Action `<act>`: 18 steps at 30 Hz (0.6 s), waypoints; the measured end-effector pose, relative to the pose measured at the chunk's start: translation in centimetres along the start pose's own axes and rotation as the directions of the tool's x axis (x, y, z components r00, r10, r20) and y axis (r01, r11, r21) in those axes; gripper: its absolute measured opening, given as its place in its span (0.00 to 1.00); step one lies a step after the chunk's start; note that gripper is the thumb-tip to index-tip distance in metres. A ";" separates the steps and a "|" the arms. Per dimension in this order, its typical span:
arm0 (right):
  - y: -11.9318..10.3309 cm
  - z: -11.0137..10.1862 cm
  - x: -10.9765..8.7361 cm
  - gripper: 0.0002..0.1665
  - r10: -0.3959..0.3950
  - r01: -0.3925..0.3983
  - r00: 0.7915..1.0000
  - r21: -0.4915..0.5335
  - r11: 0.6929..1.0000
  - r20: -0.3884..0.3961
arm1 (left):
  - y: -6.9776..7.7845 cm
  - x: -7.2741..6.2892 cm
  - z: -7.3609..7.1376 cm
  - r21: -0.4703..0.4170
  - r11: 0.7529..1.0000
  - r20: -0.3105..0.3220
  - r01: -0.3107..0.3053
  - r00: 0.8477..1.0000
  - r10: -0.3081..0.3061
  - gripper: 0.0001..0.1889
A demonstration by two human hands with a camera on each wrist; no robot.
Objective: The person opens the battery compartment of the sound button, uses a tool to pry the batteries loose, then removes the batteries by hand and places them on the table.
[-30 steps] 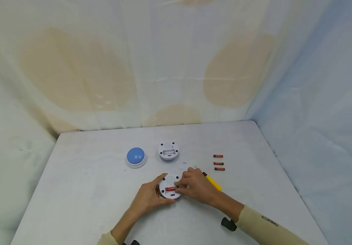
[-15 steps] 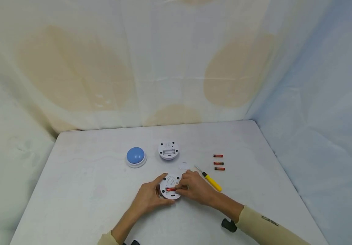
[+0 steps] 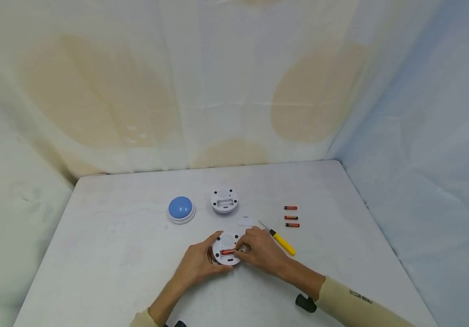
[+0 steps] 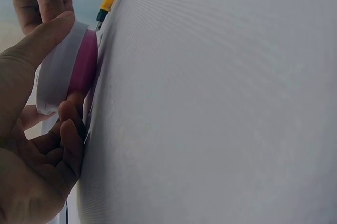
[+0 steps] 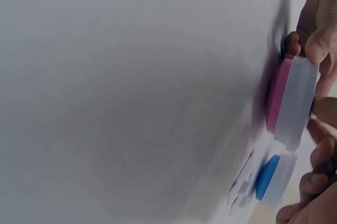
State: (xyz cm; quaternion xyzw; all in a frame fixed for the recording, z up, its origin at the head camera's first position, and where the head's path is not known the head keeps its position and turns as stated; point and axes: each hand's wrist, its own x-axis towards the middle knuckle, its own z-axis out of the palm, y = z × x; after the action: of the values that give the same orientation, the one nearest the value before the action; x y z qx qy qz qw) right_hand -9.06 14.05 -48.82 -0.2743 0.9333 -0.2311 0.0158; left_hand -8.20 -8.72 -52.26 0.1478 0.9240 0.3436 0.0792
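My left hand [image 3: 198,263] grips the rim of a round white buzzer button [image 3: 226,241], thumb on the near side and fingers on the far side. The button lies face down, its pink dome [image 4: 85,66] toward the table, with speaker holes and the battery compartment facing up. A red battery [image 3: 228,252] lies along that compartment. My right hand [image 3: 262,250] pinches at the battery's right end with thumb and forefinger, hiding the tip. In the right wrist view, the curled fingers [image 5: 322,153] of this hand are close against the button's back.
Behind stand a blue-domed button [image 3: 180,208] and another face-down button [image 3: 224,204]. A white battery cover [image 3: 245,221] and a yellow screwdriver [image 3: 284,242] lie beyond my right hand. Three red batteries, including the middle one [image 3: 291,218], lie farther right. A black object [image 3: 305,303] sits by my right sleeve.
My right fingers have shifted slightly right along the battery, so more of it shows. The screwdriver tip and battery cover have come into fuller view. My left hand keeps its grip.
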 end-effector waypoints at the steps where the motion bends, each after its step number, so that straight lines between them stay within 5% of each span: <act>1: -0.2 0.0 -0.1 0.09 0.013 -0.013 1.000 -0.020 1.000 -0.015 | 0.0 0.0 0.0 0.000 1.000 -0.002 0.001 1.000 -0.001 0.53; 5: -0.8 -0.2 -0.3 0.08 0.068 -0.068 0.997 -0.003 0.998 -0.030 | 0.0 0.0 0.0 0.001 1.000 -0.012 -0.005 1.000 0.005 0.53; 8: -0.9 -0.3 -0.5 0.06 0.129 -0.129 0.992 0.133 0.983 0.011 | 0.0 0.0 0.0 0.009 1.000 -0.025 -0.012 1.000 0.013 0.54; 10: -0.8 -0.4 -0.6 0.06 0.184 -0.194 0.981 0.257 0.947 0.060 | 0.0 -0.1 0.0 0.012 1.000 -0.024 -0.013 1.000 0.014 0.54; 13: -0.4 -0.5 -0.8 0.09 0.275 -0.318 0.948 0.443 0.839 0.160 | -0.1 -0.1 0.0 0.012 1.000 -0.017 -0.011 1.000 0.011 0.54; 18: 0.0 -0.4 -1.0 0.15 0.363 -0.469 0.881 0.658 0.589 0.304 | -0.2 0.0 0.1 0.011 1.000 -0.020 -0.015 1.000 0.015 0.53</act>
State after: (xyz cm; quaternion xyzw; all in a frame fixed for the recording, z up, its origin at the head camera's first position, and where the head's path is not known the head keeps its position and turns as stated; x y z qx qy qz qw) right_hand -8.29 14.71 -48.59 -0.0350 0.8029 -0.5451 0.2388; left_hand -8.16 -8.78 -52.48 0.1518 0.9254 0.3408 0.0664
